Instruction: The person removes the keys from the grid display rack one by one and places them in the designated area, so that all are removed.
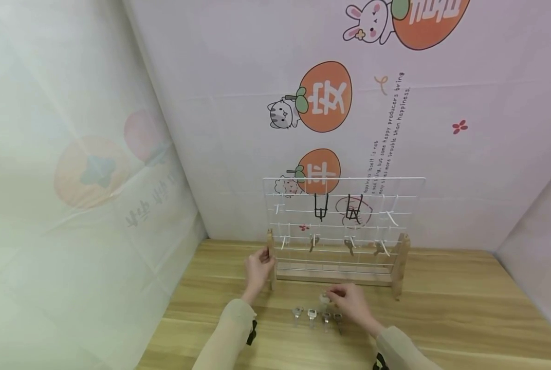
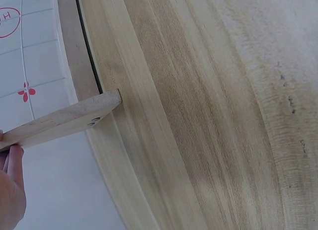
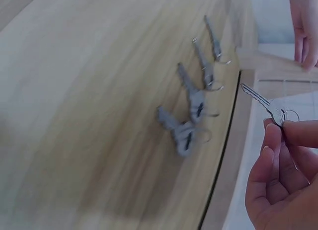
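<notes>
My left hand (image 1: 259, 270) holds the left wooden post (image 1: 271, 264) of a white wire grid rack (image 1: 335, 269). In the left wrist view its fingertips are at the post's edge. Between thumb and fingers, my right hand (image 1: 351, 303) pinches a silver key (image 3: 272, 111) with a small ring (image 3: 290, 115), lifted above the table in front of the rack. Several more ringed keys lie in a row below that hand, among them the nearest key (image 3: 184, 138) in the right wrist view. On the rack's lower hooks hang a key (image 1: 313, 244), another key (image 1: 349, 247) and a third key (image 1: 379, 248).
White hooks such as the upper right hook (image 1: 390, 217) stick out of the grid, beside a black hook (image 1: 320, 206) and a second black hook (image 1: 353, 209). The rack stands on a wood-grain table (image 1: 460, 308), close to a printed cloth backdrop (image 1: 229, 154).
</notes>
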Demonstrator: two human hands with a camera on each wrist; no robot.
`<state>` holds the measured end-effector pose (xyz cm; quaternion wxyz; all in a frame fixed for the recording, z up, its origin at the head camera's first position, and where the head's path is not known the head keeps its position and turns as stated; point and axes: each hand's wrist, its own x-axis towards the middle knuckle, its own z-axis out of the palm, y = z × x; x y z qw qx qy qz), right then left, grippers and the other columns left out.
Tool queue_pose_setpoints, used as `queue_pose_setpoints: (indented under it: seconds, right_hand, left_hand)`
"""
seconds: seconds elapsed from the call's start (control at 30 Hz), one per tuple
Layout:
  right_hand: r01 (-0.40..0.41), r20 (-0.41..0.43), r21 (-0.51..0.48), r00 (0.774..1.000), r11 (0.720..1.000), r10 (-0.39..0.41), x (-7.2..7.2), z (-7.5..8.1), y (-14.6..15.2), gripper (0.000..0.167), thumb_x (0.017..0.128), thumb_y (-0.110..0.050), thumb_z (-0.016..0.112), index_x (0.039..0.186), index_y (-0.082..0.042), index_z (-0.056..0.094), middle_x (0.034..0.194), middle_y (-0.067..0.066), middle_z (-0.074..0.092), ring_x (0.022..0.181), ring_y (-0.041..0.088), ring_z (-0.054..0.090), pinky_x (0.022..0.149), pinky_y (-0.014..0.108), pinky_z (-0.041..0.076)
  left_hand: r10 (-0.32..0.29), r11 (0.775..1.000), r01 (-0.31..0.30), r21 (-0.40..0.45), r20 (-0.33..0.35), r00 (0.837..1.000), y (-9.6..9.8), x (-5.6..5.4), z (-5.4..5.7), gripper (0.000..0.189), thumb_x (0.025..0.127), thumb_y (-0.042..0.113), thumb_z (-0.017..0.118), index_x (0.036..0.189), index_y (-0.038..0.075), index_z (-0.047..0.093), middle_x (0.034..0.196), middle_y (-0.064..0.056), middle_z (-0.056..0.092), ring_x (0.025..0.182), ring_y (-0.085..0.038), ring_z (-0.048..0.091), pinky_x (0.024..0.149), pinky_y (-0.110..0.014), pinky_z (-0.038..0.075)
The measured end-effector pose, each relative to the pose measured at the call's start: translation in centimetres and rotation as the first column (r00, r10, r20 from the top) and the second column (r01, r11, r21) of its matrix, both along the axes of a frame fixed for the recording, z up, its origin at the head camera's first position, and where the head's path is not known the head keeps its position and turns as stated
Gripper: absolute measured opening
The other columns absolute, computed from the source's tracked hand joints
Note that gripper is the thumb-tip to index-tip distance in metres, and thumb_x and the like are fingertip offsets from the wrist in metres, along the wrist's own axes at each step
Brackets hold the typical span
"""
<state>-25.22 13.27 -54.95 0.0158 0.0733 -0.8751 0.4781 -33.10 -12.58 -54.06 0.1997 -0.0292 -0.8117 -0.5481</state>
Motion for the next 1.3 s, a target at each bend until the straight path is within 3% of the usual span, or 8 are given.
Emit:
queue_pose_setpoints:
  seconds: [0.17,0.33,0.63,0.83,1.3]
  right_hand:
    - [0.007,-0.004,0.018,1.000,1.000,-0.007,0.1,-0.8,1.5,0.015,0.089,-0.009,0.069,0.098,0.002,0.075,0.088,0.013,0.077,0.065,0.018,0.069,0.054,0.019,0.058]
    - [0.027,-0.017,0.073,1.000,0.997,-0.026,0.4,-1.6,3.1,0.013,0.087,-0.009,0.071,0.094,0.000,0.076,0.084,0.010,0.077,0.062,0.007,0.063,0.055,0.015,0.052]
    - [-0.024,0.073,0.054,0.997,0.998,0.020,0.7,-2.6,5.3,0.021,0.088,-0.012,0.070,0.100,0.005,0.072,0.086,0.014,0.076,0.060,0.012,0.063,0.051,0.017,0.053]
    - [-0.057,0.065,0.076,0.997,0.995,0.052,0.8,-3.1,6.2,0.016,0.086,-0.010,0.070,0.095,0.003,0.073,0.082,0.012,0.075,0.059,0.012,0.062,0.051,0.016,0.053]
    - [-0.012,0.064,0.126,0.998,0.992,0.004,1.0,-3.8,6.5,0.012,0.084,-0.009,0.071,0.088,0.001,0.075,0.076,0.008,0.074,0.054,0.009,0.059,0.046,0.016,0.047]
  left_hand:
    - [-0.008,1.000,0.008,-0.009,-0.029,1.000,0.0,0.0,-0.1,0.029,0.082,-0.007,0.069,0.110,-0.013,0.067,0.105,-0.031,0.071,0.094,-0.040,0.074,0.079,-0.032,0.066]
    - [-0.008,1.000,0.008,-0.012,-0.051,0.999,0.0,-0.1,-0.1,0.027,0.082,-0.007,0.069,0.108,-0.013,0.068,0.103,-0.031,0.072,0.092,-0.039,0.074,0.077,-0.031,0.066]
    - [0.004,1.000,-0.004,-0.008,-0.075,0.997,0.0,0.0,0.0,0.026,0.080,-0.009,0.070,0.106,-0.014,0.068,0.101,-0.031,0.072,0.090,-0.040,0.074,0.075,-0.033,0.067]
    - [0.001,1.000,-0.001,-0.007,-0.055,0.998,-0.1,0.1,-0.1,0.027,0.081,-0.007,0.070,0.107,-0.014,0.068,0.102,-0.031,0.072,0.091,-0.039,0.074,0.076,-0.033,0.066]
    - [0.001,1.000,-0.002,-0.013,-0.047,0.999,0.0,0.0,-0.1,0.026,0.082,-0.007,0.069,0.107,-0.013,0.068,0.102,-0.030,0.072,0.091,-0.039,0.074,0.076,-0.033,0.066]
